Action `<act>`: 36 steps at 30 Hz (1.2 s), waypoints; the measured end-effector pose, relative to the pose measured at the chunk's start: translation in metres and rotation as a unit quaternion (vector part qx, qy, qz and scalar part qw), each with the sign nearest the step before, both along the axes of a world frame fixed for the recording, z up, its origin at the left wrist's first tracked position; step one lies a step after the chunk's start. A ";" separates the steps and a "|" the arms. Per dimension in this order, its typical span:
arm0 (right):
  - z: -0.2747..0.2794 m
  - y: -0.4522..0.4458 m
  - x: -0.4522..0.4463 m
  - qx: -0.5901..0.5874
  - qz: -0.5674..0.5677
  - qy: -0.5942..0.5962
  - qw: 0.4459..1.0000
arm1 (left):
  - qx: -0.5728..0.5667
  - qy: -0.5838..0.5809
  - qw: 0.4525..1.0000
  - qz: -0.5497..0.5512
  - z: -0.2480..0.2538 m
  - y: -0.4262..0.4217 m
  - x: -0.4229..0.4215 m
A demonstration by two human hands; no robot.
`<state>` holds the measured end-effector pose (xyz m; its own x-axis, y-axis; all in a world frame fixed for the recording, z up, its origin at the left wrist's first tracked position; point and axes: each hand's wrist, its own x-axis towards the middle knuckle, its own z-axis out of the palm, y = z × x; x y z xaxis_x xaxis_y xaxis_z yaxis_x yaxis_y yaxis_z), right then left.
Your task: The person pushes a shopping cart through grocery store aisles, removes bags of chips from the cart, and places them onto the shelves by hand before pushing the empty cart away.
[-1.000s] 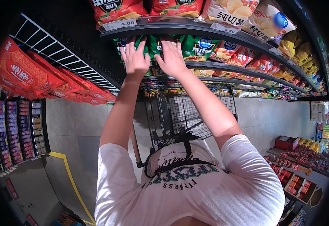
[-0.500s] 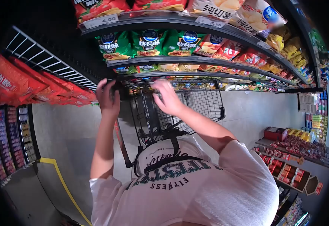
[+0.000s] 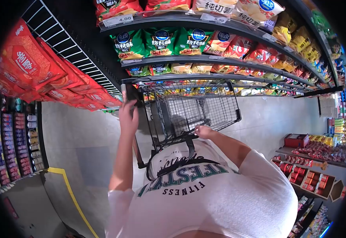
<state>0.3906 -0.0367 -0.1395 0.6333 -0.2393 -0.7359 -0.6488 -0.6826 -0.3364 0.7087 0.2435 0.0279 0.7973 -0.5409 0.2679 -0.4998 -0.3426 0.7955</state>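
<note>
A black wire shopping cart (image 3: pixel 212 107) stands in front of me, and its basket's mesh shows through from above. My left hand (image 3: pixel 128 117) is over the long cart handle (image 3: pixel 136 148) on the left side, its fingers stretched and apart; whether it touches the bar I cannot tell. My right hand (image 3: pixel 205 131) is at the near side rim of the basket, with its fingers curled in. What those fingers hold, if anything, is hidden. A dark strap crosses the white shirt (image 3: pixel 220 194) that I wear.
Ahead rise shelves with green chip bags (image 3: pixel 160 41), red chip bags (image 3: pixel 242 47) and price tags. To the left, red snack bags (image 3: pixel 30 65) lie by a white wire rack (image 3: pixel 68 41). A display of small red packs (image 3: pixel 311 182) stands right. Yellow tape (image 3: pixel 72 192) marks the floor.
My right hand has come down from above the cart to its near rim, and its fingers have curled. My left hand has lowered toward the handle. The view has shifted slightly.
</note>
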 end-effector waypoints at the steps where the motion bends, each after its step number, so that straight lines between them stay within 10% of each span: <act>1: 0.004 0.000 0.003 -0.016 -0.005 0.006 1.000 | 0.005 -0.022 0.999 -0.029 0.009 -0.019 0.015; 6: -0.070 -0.021 -0.038 -0.111 0.014 0.098 0.989 | 0.063 -0.192 0.973 -0.109 -0.002 -0.100 0.088; 13: -0.002 0.002 -0.033 -0.137 -0.004 0.021 0.990 | 0.212 -0.241 0.941 -0.110 0.005 -0.157 0.134; 36: 0.000 -0.001 -0.017 -0.089 -0.026 0.087 0.992 | 0.511 -0.095 0.851 -0.076 0.061 -0.224 0.147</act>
